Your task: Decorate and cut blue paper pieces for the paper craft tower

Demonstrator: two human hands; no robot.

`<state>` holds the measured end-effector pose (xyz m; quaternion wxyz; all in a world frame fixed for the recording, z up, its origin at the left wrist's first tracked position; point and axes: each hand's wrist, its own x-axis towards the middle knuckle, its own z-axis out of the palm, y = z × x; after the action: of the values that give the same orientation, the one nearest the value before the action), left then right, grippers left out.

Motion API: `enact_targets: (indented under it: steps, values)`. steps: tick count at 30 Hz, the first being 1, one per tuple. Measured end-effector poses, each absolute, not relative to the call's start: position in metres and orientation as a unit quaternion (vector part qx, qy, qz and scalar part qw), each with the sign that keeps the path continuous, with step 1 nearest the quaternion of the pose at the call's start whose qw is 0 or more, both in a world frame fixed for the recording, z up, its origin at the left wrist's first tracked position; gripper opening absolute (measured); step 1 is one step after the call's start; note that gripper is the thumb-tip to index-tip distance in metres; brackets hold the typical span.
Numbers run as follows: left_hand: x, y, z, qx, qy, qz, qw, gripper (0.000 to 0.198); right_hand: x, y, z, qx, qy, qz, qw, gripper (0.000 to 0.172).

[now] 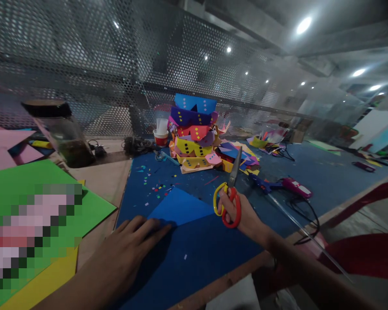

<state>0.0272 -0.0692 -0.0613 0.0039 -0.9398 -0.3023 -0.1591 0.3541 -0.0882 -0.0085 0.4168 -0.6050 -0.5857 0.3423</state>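
Observation:
My right hand [244, 215] is closed through the yellow and red handles of a pair of scissors [230, 189], whose blades point up and away and look closed. My left hand [129, 245] lies flat with fingers stretched out on a blue sheet of paper [181, 206] that rests on the blue table mat [194, 258]. The two hands are apart, the scissors to the right of the sheet's folded corner.
A tall stack of folded coloured paper pieces [194, 133] stands mid-table, with small scraps [158, 187] before it. A glass jar [64, 133] is at left, green and yellow sheets [51, 185] near left. A glue gun [284, 185] and cables lie right. Perforated metal mesh [116, 64] behind.

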Motion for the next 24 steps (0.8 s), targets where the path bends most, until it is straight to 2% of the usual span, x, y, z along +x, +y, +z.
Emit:
enact_targets:
  steps: [8,16,21,24]
  values:
    - [0.027,-0.068,-0.061,-0.939,-0.299,-0.168,0.004,0.07,0.384,-0.09,-0.003,-0.636,-0.578,0.286,0.423,0.055]
    - [0.026,-0.067,-0.062,-0.942,-0.295,-0.162,-0.006,0.069,0.368,-0.101,0.014,-0.617,-0.571,0.258,0.476,0.053]
    - [0.025,-0.068,-0.064,-0.94,-0.303,-0.159,-0.005,0.07,0.368,-0.107,0.023,-0.631,-0.548,0.177,0.52,0.05]
    - [0.025,-0.068,-0.063,-0.939,-0.301,-0.165,-0.008,0.072,0.369,-0.111,0.023,-0.626,-0.548,0.174,0.526,0.05]
